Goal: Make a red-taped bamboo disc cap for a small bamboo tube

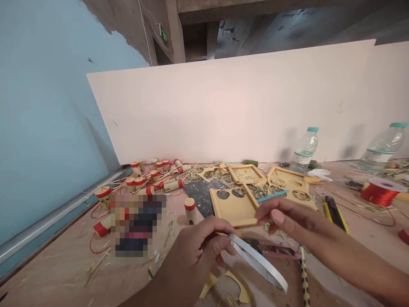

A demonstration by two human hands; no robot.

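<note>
My left hand [207,243] pinches a narrow white roll of tape [265,270] at its upper left edge, and the ring tilts down to the right. My right hand [290,221] hovers to the right of it, fingers loosely bent and apart from the thumb, with nothing visible in them. Just beyond the right fingertips lies a yellow wooden frame panel [236,209] with round holes. A short bamboo cylinder [189,211] with a red band stands upright left of that panel. Below the roll, yellow curved offcuts [238,288] lie on the table [64,277].
Several red-banded bamboo cylinders [139,183] and thin sticks crowd the back left. A blue pencil [273,196], a yellow-black utility knife [335,215], a spool of red thread [380,194] and water bottles [306,149] are to the right. A white board [223,115] stands behind.
</note>
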